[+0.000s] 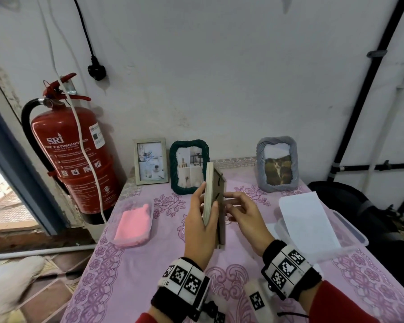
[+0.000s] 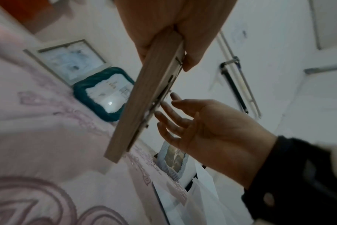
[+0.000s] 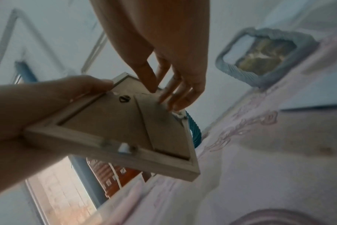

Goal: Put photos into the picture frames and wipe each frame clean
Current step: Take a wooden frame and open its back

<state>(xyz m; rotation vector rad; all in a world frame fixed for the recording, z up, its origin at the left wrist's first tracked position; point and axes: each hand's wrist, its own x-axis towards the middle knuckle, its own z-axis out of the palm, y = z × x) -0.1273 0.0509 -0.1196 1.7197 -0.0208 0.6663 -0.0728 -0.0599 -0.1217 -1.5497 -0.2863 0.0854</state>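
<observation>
A pale wooden frame (image 1: pixel 210 197) is held edge-on above the table (image 1: pixel 131 276), back facing right. The left hand (image 1: pixel 200 226) grips its edge; right hand (image 1: pixel 245 215) fingers (image 3: pixel 164 94) spread, touching the backing. Far left, a clear tub (image 1: pixel 149 220) holds a pink cloth (image 1: pixel 133 223); right, another tub (image 1: pixel 357 234) holds white paper (image 1: pixel 308 220).

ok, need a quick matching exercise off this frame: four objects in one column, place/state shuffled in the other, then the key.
Things:
1. wooden frame
2. grey frame
3. pink cloth
4. dark green frame

Places or states:
A. lying in a clear tray on the table's left
B. held edge-on above the table by the left hand
C. standing at the back right, cat photo inside
D. standing at the back, partly hidden by the held frame

Pairs: 1-B, 2-C, 3-A, 4-D
</observation>
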